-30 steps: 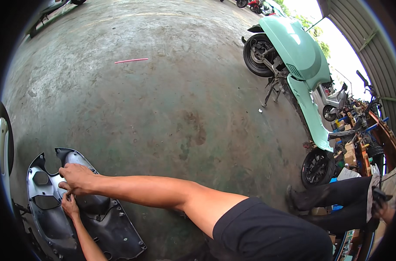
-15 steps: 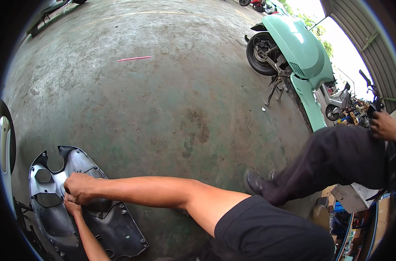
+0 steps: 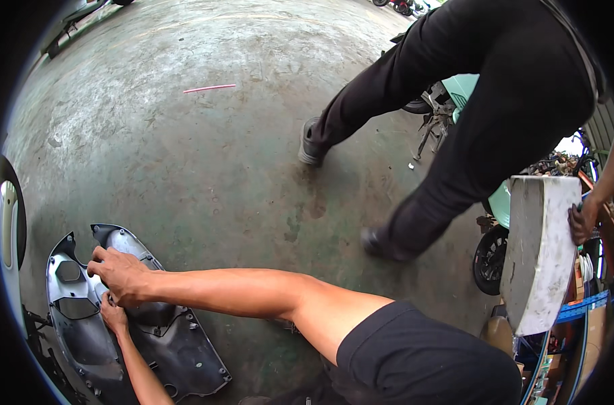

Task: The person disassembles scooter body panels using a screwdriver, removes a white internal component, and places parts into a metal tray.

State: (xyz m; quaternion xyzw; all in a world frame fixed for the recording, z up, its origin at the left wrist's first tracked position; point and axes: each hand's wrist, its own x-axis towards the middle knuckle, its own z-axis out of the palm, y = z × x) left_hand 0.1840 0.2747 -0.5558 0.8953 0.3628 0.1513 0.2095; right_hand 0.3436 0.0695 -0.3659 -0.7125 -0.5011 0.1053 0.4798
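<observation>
A dark grey and silver plastic scooter panel lies at the lower left with its ribbed inner side up. It has cut-outs in its upper part and several small mounting posts along its edges. Reaching across from the right, my right hand hovers over the panel's upper middle, its fingers bent but apart, with nothing visible in them. Just below it, my left hand rests at the panel's middle. Its fingers are closed at the tips, and what they pinch is too small to make out.
A person in black trousers walks close by on the right, one hand on a worn whitish block-shaped piece. Behind stands a mint-green scooter, mostly hidden. A thin pink strip lies on the concrete floor.
My right hand has lifted slightly and its fingers have loosened, while my left stays put. The other person has stepped left into view, covering the green scooter, and the whitish piece has come up higher.
</observation>
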